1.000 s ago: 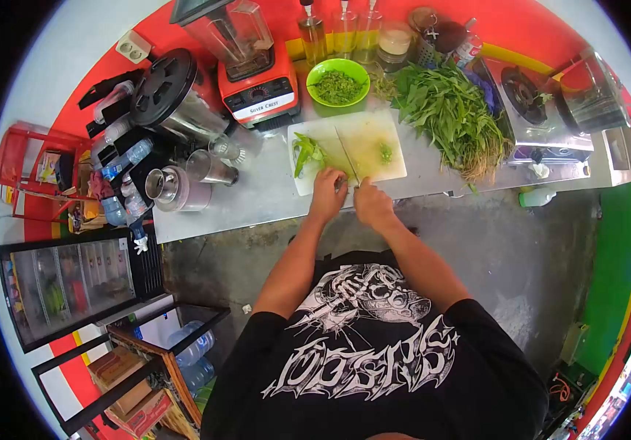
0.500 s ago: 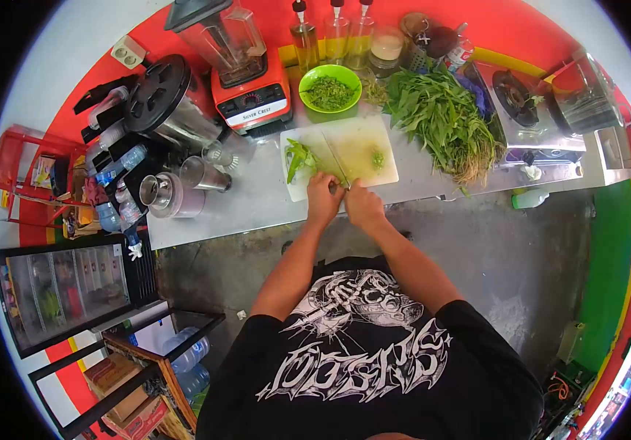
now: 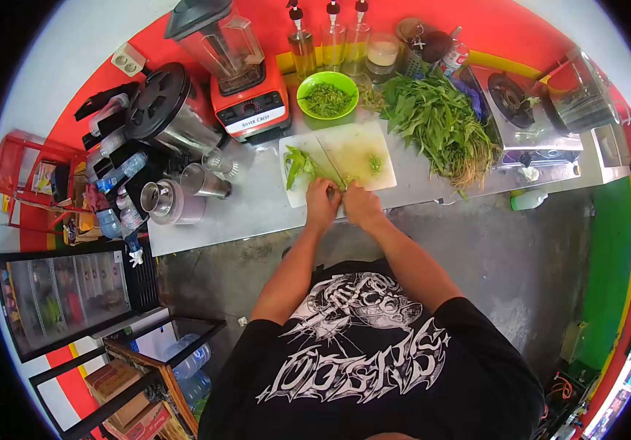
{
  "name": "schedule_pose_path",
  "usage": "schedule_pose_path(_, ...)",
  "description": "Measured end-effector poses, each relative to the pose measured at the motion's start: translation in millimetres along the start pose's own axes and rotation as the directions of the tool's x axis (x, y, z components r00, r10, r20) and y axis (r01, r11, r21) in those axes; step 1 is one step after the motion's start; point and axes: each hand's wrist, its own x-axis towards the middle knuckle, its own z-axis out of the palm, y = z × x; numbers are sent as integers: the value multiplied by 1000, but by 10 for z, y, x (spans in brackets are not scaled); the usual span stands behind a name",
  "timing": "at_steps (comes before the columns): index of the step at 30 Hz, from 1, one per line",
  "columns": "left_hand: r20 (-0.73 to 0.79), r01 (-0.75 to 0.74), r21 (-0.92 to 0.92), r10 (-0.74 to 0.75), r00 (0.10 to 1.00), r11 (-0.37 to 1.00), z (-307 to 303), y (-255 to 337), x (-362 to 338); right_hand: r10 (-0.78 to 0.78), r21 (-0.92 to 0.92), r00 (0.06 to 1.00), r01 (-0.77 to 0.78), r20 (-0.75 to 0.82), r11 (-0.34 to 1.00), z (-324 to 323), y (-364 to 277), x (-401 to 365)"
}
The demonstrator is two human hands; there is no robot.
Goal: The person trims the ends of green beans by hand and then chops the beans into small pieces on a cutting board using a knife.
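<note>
A white cutting board [image 3: 297, 196] lies near the front edge of the steel counter. My right hand [image 3: 363, 204] is closed around the handle of a knife [image 3: 331, 159], whose blade slants away to the upper left across the board. Close beside it, my left hand [image 3: 322, 203] has its fingers curled on green stems, mostly hidden under them. Whole green leaves [image 3: 300, 166] rest on the board's left side. A small heap of chopped greens [image 3: 375, 163] sits to the right of the blade.
Behind the board stand a green bowl [image 3: 328, 113] of chopped greens and a red blender [image 3: 251, 110]. A large leafy bunch [image 3: 436, 121] lies to the right, beside a gas stove [image 3: 515, 110]. Metal cups [image 3: 204, 181] stand left; bottles [image 3: 334, 44] line the wall.
The view has shifted slightly. Both hands stay together at the board's front edge, with the knife in nearly the same place.
</note>
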Motion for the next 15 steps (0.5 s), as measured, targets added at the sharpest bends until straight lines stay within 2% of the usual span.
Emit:
schedule_pose_path(4,16,7,13,-7,1000,1000,-15,-11,-8,-19,24,999,20,-25,1000,23,-4,-96)
schedule_pose_path(7,11,20,16,-20,1000,1000,17,-37,1,54,22,998,-54,-28,998,83,-22,-156)
schedule_pose_path(10,7,20,25,-21,1000,999,27,-41,-18,46,75,998,-44,-38,996,67,-4,-77)
schedule_pose_path(12,9,4,21,-5,1000,1000,27,-31,6,-10,24,1000,11,-25,1000,11,4,-8)
schedule_pose_path(15,18,-2,13,2,1000,1000,2,-20,-5,-10,20,1000,11,-25,1000,12,8,-69)
